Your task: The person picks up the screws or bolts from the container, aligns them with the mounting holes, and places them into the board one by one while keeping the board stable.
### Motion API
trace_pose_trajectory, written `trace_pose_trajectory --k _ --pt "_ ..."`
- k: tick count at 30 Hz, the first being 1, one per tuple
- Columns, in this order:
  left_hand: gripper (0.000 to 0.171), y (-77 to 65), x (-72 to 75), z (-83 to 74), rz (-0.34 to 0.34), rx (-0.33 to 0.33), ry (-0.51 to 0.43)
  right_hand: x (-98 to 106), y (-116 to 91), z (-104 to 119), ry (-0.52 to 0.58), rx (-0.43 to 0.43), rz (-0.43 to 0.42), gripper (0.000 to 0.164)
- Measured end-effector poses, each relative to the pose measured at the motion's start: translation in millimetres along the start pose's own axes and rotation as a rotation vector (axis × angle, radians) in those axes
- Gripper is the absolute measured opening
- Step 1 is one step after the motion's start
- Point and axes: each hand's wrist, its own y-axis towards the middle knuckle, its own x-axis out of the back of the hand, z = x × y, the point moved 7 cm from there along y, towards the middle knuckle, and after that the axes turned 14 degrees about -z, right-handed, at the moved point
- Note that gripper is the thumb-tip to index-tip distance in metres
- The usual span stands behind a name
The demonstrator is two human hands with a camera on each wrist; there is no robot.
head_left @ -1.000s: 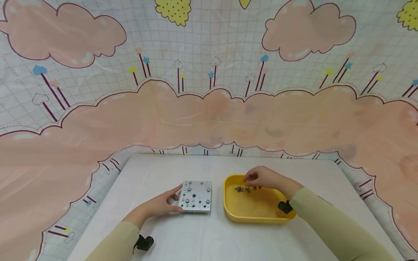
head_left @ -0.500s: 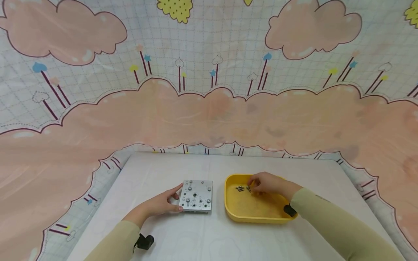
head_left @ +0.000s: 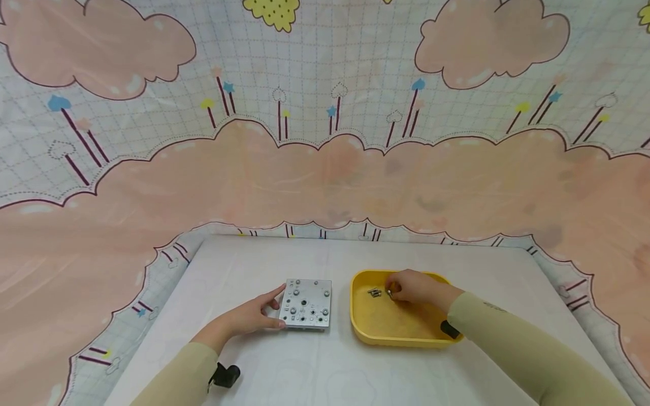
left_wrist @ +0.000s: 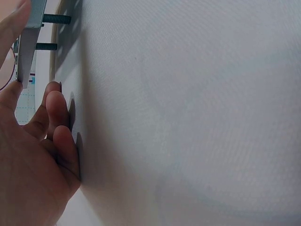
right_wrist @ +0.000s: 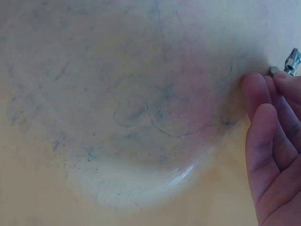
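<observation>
A square silver metal plate (head_left: 310, 303) with holes and screw heads stands on the white table, threaded screw ends (left_wrist: 56, 19) sticking out below it. My left hand (head_left: 253, 316) grips its left side, thumb at the near corner and index finger at the far one; the other fingers curl near the tabletop in the left wrist view. Inside the yellow tray (head_left: 376, 340), my right hand (head_left: 413, 286) pinches a small metal screw (right_wrist: 274, 70) between thumb and fingertips. Several loose screws (head_left: 374, 292) lie in the tray just left of those fingertips.
The white table (head_left: 284, 372) runs back to a patterned cloth (head_left: 325, 180) hanging behind it. The tray's raised rim surrounds my right hand. A black wrist camera mount (head_left: 225, 375) sits under the left sleeve, another (head_left: 449, 329) by the right one.
My right hand has lowered into the tray, and its fingers have closed on the single screw lying apart from the others. My left hand stays on the plate.
</observation>
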Motion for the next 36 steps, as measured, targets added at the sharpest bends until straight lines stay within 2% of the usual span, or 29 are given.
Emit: trace_pose_trajectory --k 7,21,31,36 --pt "0.100 -0.5 0.6 -0.7 -0.004 0.003 -0.002 1.8 -1.6 1.6 -0.049 -0.019 0.018 0.009" --pt "0.099 -1.1 0.1 -1.0 -0.006 0.006 -0.012 -1.8 -3.8 5.7 -0.102 0.092 0.058 0.011" --pt "0.100 -0.6 0.3 -0.8 -0.003 0.000 -0.009 -2.3 -6.2 7.1 -0.110 0.131 0.070 0.010" --pt "0.100 -0.6 0.0 -0.5 -0.004 0.003 -0.016 -1.9 -7.2 7.1 -0.101 0.109 0.080 0.011"
